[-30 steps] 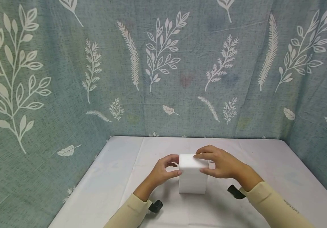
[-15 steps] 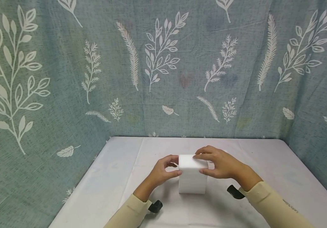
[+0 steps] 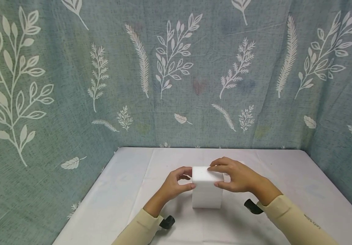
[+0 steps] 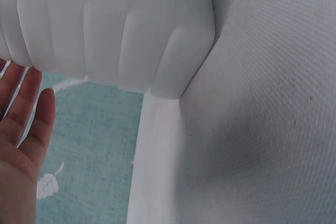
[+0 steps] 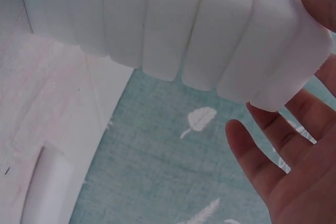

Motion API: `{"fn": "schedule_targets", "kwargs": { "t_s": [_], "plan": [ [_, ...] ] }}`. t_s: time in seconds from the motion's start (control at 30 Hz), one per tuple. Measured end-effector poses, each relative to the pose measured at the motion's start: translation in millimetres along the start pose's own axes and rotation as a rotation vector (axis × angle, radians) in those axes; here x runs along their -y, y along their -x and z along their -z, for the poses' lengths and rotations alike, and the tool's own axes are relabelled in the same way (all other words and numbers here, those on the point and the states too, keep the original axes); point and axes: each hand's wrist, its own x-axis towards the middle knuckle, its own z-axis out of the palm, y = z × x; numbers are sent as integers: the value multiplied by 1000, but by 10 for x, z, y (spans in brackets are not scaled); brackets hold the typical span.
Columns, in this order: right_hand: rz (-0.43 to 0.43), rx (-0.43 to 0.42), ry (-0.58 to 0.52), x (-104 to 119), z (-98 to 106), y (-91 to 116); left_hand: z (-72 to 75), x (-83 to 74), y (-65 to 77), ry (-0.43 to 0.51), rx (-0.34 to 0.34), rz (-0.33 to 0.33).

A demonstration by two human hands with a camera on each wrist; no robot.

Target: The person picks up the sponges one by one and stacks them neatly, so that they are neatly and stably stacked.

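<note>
A stack of several white foam sponges (image 3: 206,195), lying flat one on another, stands upright on the white cloth. My left hand (image 3: 174,183) holds the upper part of its left side, thumb at the front corner and fingers toward the back. From the right, my right hand (image 3: 238,175) grips the top sponge (image 5: 286,51), with the thumb at its front and the forefinger over its top. Seams between the layers show in both wrist views, and some layers sit slightly out of line. In the left wrist view the fingers (image 4: 31,108) reach the stack's back edge.
The white cloth (image 3: 127,190) covers the table, with its far edge at a blue-green leaf-print curtain (image 3: 176,132) that also hangs at both sides. A white long shape (image 5: 47,182) lies near the table edge in the right wrist view. Dark wrist cameras sit under both sleeves.
</note>
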Motion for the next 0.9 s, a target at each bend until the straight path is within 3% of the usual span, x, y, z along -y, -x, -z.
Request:
{"fn": "schedule_targets", "kwargs": {
  "t_s": [0.5,0.77,0.9],
  "plan": [
    [-11,17,7,7,-6,-6,5,-7,2,-32,-17,-1],
    [-51,30,-36,-24,40,11,-13,376,-17,-53,-40,-5],
    [-99,15,-103,-96,95,41,-7,429,-20,-34,-31,-17]
  ]
}}
